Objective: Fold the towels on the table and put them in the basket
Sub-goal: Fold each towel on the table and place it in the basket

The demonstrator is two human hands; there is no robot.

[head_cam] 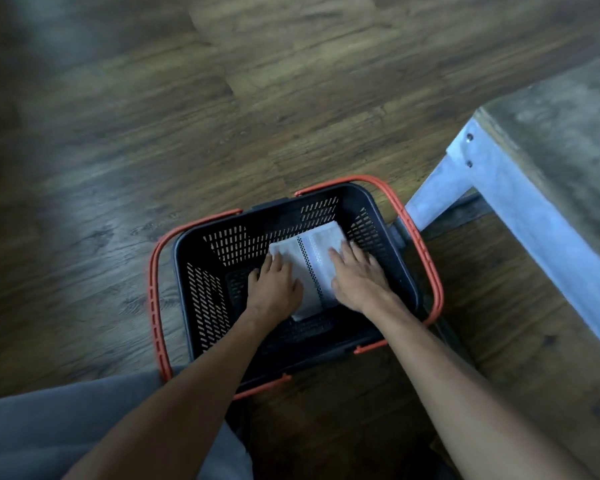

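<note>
A folded white towel (312, 265) with a dark dotted stripe lies flat on the bottom of a black perforated basket (201, 299) with orange handles, which stands on the floor. Both my hands are inside the basket. My left hand (274, 289) lies flat on the towel's left edge with fingers straight. My right hand (357, 278) presses flat on the towel's right side, fingers spread. The towel's near corners are partly hidden under my hands.
The basket stands on a dark wooden floor (153, 116). A table (568, 150) with a grey metal frame and leg (440, 195) stands to the right, its corner close to the basket's orange handle (406, 216). Grey cloth over my leg (66, 427) fills the lower left.
</note>
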